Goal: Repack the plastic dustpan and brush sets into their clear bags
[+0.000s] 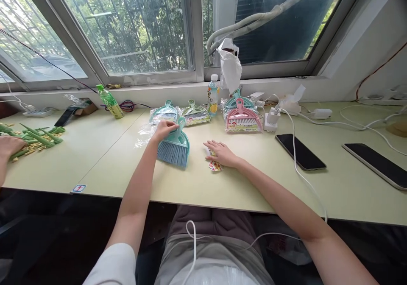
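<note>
My left hand point(165, 130) is closed on the handle end of a teal mini dustpan point(187, 143) and brush set. The brush point(173, 152) has grey-blue bristles fanned downward and sits against the pan. A crumpled clear plastic wrapper point(144, 136) lies left of that hand. My right hand point(222, 153) rests palm down with its fingers stretched over a colourful printed card point(215, 166), which it partly covers.
Wrapped sets in blue point(165, 112), green point(195, 114) and pink point(243, 117) lie behind. A drink bottle point(213, 95) stands among them. Phones point(300, 151) and white cables point(295, 149) lie right. At far left, another person's hand point(11, 146) touches green stalks point(41, 138).
</note>
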`<action>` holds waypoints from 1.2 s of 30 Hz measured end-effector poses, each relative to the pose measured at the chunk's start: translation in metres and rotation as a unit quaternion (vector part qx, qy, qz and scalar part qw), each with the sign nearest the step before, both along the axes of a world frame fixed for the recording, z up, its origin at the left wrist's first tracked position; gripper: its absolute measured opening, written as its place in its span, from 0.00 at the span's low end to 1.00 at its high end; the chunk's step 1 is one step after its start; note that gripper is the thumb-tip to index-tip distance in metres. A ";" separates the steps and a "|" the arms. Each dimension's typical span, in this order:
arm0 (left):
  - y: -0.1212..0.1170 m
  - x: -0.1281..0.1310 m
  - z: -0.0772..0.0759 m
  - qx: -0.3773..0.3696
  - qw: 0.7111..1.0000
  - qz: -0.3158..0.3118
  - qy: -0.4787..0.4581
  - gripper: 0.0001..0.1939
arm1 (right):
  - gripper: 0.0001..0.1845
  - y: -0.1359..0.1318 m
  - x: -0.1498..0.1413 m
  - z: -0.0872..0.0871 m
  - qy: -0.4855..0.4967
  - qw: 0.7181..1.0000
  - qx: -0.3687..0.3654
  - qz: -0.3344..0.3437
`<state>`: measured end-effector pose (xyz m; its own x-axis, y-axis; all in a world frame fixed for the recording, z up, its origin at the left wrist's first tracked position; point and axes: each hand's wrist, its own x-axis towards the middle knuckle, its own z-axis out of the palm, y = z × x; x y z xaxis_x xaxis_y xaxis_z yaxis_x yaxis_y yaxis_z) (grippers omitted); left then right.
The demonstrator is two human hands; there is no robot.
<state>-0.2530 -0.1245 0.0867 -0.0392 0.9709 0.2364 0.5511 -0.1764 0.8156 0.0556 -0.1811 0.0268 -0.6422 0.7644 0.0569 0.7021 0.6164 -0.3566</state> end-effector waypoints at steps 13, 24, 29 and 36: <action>-0.014 0.040 -0.042 -0.112 0.954 -0.004 -0.279 0.28 | 0.20 0.036 0.034 -0.002 0.193 0.979 -0.061 -0.033; -0.045 0.099 -0.041 -0.134 0.930 -0.118 -0.320 0.59 | 0.22 0.054 0.058 0.000 0.309 0.944 -0.080 -0.085; -0.037 0.088 -0.041 -0.095 0.941 -0.025 -0.324 0.46 | 0.27 0.053 0.070 0.017 0.386 0.905 -0.160 -0.078; -0.045 0.109 -0.042 -0.114 0.932 -0.064 -0.339 0.37 | 0.21 0.042 0.049 0.021 0.474 0.862 -0.131 -0.122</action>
